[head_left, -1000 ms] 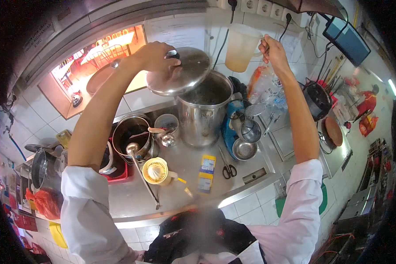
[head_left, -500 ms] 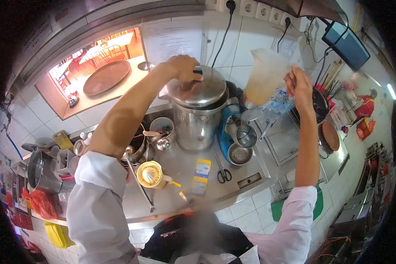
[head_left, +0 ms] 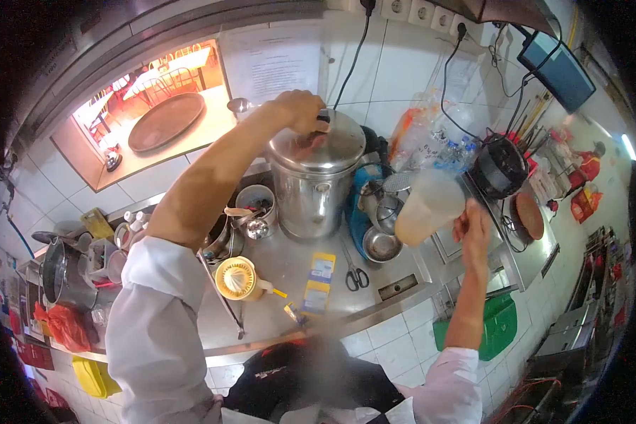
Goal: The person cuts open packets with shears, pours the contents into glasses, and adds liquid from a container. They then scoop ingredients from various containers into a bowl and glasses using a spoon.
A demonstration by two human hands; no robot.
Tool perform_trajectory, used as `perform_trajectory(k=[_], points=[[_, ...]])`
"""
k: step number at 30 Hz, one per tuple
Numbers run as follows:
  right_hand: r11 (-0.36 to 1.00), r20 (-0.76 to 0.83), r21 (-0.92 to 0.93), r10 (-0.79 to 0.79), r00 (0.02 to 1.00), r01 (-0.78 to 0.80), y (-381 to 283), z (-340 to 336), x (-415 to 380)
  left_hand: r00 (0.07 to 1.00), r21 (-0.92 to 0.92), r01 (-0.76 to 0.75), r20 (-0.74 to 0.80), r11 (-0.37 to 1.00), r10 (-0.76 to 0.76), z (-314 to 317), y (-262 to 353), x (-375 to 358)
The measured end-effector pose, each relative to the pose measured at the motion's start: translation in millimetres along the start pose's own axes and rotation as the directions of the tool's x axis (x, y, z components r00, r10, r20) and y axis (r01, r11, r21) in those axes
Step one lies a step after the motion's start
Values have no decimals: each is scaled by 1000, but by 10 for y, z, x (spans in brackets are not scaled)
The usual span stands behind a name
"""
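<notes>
My left hand (head_left: 302, 111) is closed around the dark knob of a metal lid (head_left: 339, 147). Beneath it stands a tall steel stockpot (head_left: 311, 201), and the lid rests over its mouth. My right hand (head_left: 475, 230) grips a translucent plastic jug (head_left: 431, 201) at its right side, where the handle is hidden by my fingers. The jug is tilted, and some yellowish liquid shows in its lower left part. It hangs over the right side of the counter, just right of a blue tray (head_left: 356, 225) with metal bowls and strainers.
A yellow citrus juicer (head_left: 236, 278), black scissors (head_left: 357, 277) and yellow packets (head_left: 319, 283) lie on the steel counter (head_left: 290, 268). Left of the pot is a bucket (head_left: 258, 205) with utensils. Power cords hang at the back wall. Another person (head_left: 588, 164) is far right.
My right hand has brought the jug down and toward me, away from the back wall. The lid has come down flatter over the pot, closing the gap at its right.
</notes>
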State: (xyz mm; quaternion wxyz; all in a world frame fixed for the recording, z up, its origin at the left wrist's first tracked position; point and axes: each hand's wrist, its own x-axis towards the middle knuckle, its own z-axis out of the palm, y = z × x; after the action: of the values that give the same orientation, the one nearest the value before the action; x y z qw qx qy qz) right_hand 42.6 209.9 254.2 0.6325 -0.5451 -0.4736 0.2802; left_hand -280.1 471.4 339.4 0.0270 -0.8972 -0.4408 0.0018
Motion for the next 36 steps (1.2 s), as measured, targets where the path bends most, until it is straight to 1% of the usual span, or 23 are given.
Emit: perform_trajectory(k=[2, 4, 6, 8, 10, 12, 13, 15, 16, 18, 19, 20, 22, 23, 25, 27, 29, 30, 31, 33, 34, 35, 36], points=[[997, -17, -23, 71, 997, -71, 103, 107, -272, 1000, -7, -9, 18, 1000, 9, -11, 0, 3], [998, 80, -63, 27, 996, -22, 291, 212, -539, 999, -7, -36, -4, 999, 36, 32, -63, 43], [968, 288, -142, -161, 944, 208, 518, 380, -781, 998, -11, -62, -20, 998, 62, 82, -87, 61], [991, 392, -107, -27, 919, 75, 631, 660, -1066, 999, -8, -4, -47, 1000, 4, 40, -49, 34], [981, 490, -94, -105, 865, 172, 776, 1011, -1352, 1000, -20, 5, -23, 1000, -5, 9, -32, 35], [989, 562, -43, 144, 815, -144, 816, 1307, -1615, 1000, -29, -3, -3, 1000, 3, 30, -23, 37], [985, 583, -46, 163, 796, -168, 880, 1449, -1711, 1000, -34, -8, 3, 999, 8, 40, -18, 49], [982, 690, 32, 111, 715, -184, 1054, 1710, -1944, 1000, -58, 4, 31, 998, -2, 61, -5, 79], [979, 706, 36, 116, 699, -199, 1108, 1812, -2047, 1000, -39, 11, 21, 999, -10, 98, -10, 88], [975, 761, -136, 215, 612, -173, 1218, 1977, -2199, 999, 8, 28, -40, 1000, -27, 154, -3, 124], [977, 774, -124, 206, 598, -176, 1352, 2067, -2275, 996, 36, 42, -84, 998, -39, 156, 3, 91], [980, 795, -99, 182, 578, -172, 1521, 2178, -2386, 996, 47, 66, -70, 997, -62, 146, -10, 63], [987, 843, -58, 130, 521, -153, 1518, 2319, -2534, 979, -23, 139, -149, 990, -141, -12, 54, -212], [986, 859, -53, 127, 495, -161, 1538, 2374, -2609, 976, -23, 168, -136, 985, -170, -68, 13, -357], [999, 860, -26, 42, 508, -38, 1622, 2498, -2744, 936, -128, 118, -316, 985, -153, -225, -77, -642], [999, 883, -1, 18, 468, -37, 1643, 2625, -2846, 955, 242, -34, -279, 970, 103, -540, -159, -1263], [999, 896, 27, -14, 444, -24, 1629, 2786, -2904, 921, 173, -162, -328, 972, 212, -721, -424, -1977], [1000, 918, 19, -10, 398, -20, 1616, 2865, -2936, 887, -32, -69, -459, 997, 47, -631, -457, -2320], [1000, 936, 9, -3, 353, -16, 1601, 2951, -2969, 825, -245, -7, -549, 970, -133, -479, -443, -2671], [998, 949, 5, 14, 316, -58, 1656, 3150, -3104, 734, -471, -47, -615, 881, -290, -312, -386, -3396], [995, 958, -3, 31, 287, -97, 1686, 3263, -3156, 759, -664, 124, -415, 737, -502, -230, -355, -3721], [996, 957, 0, 26, 288, -90, 1700, 3349, -3207, 735, -792, 291, -174, 537, -656, -108, -333, -4023], [991, 956, -48, 82, 283, -126, 1713, 3415, -3283, 667, -762, 282, -281, 583, -690, 319, -401, -4338]])
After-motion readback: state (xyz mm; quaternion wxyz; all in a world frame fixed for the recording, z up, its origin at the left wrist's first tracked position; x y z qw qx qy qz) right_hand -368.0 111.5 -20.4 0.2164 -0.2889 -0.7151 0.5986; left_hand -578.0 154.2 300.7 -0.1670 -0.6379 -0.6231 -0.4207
